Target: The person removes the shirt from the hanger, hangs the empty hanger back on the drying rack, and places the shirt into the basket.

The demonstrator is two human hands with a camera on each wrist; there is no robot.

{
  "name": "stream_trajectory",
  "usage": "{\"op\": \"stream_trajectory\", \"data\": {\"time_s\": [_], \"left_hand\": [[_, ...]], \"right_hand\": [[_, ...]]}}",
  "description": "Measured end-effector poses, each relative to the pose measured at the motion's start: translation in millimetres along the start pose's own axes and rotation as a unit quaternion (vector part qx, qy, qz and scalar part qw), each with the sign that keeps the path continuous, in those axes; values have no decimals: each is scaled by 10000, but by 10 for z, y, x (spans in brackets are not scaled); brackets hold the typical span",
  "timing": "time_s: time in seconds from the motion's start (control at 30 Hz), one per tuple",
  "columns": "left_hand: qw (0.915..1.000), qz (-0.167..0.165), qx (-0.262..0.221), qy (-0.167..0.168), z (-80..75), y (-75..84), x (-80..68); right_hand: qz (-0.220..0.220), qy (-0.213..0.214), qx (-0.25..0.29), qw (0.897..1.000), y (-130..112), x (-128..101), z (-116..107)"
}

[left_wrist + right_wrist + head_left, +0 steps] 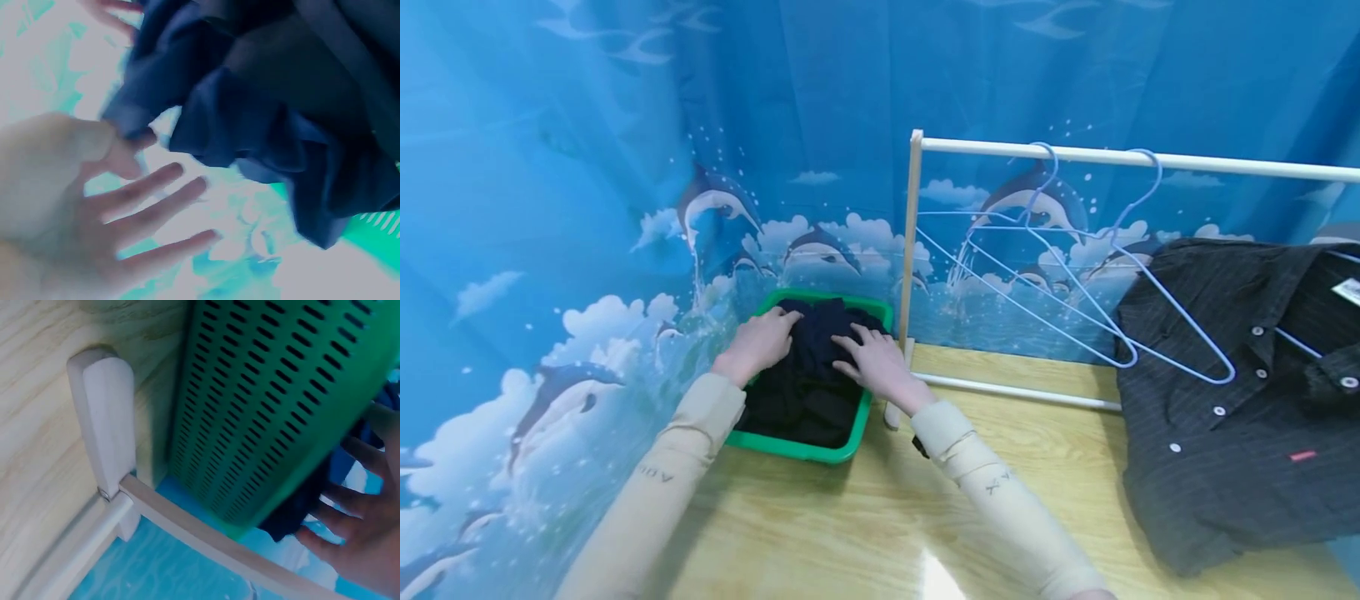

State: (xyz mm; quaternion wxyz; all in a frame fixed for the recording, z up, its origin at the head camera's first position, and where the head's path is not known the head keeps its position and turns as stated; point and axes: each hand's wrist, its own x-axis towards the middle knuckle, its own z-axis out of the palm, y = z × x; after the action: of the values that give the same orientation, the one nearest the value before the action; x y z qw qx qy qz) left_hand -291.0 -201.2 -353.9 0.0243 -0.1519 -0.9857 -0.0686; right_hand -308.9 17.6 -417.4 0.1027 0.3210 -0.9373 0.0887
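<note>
Dark clothes (808, 408) fill a green basket (831, 454) on the floor. On top lies a navy garment (820, 333), bunched so that its kind is hidden. My left hand (765, 340) is at its left side; in the left wrist view, thumb and forefinger pinch a fold of the navy cloth (244, 119), the other fingers spread apart. Across from it, my right hand (880, 362) has its fingers spread and nearly straight at the cloth's right side. In the right wrist view those fingers (322, 544) reach past the basket's slotted wall (250, 412) to the cloth edge.
A clothes rack (908, 242) with a white top rail stands close to the basket's right. Two blue hangers (1052, 162) hang from it, and a dark buttoned shirt (1217, 467) hangs farther right. A dolphin-print curtain (820, 125) rises behind and left.
</note>
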Motion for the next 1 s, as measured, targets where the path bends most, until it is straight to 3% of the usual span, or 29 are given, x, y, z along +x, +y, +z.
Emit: {"op": "stream_trajectory", "data": {"time_s": [0.07,0.17,0.27,0.4,0.53,0.63,0.83,1.0], "left_hand": [[9963,107,115,849,-43,80,-48],[9816,357,152,1870,-93,220,-119],[9641,686,145,2561,-95,354,-172],[9418,1128,223,3160,-60,550,-200],[9271,1480,397,3422,-39,764,-227],[9228,1640,595,3436,-25,907,-219],[9266,1713,844,3240,-16,1126,-158],[9259,1696,712,3300,-32,1221,-48]], "right_hand": [[-113,637,123,9978,14,-70,-58],[-333,1540,414,9866,23,-186,-168],[-509,2266,510,9713,25,-323,-276],[-646,2917,309,9538,55,-538,-436],[-652,3218,79,9445,113,-761,-575],[-566,3328,-63,9413,178,-917,-658],[-383,3535,-208,9344,344,-1217,-826],[-154,3685,-375,9287,525,-1497,-1048]]}}
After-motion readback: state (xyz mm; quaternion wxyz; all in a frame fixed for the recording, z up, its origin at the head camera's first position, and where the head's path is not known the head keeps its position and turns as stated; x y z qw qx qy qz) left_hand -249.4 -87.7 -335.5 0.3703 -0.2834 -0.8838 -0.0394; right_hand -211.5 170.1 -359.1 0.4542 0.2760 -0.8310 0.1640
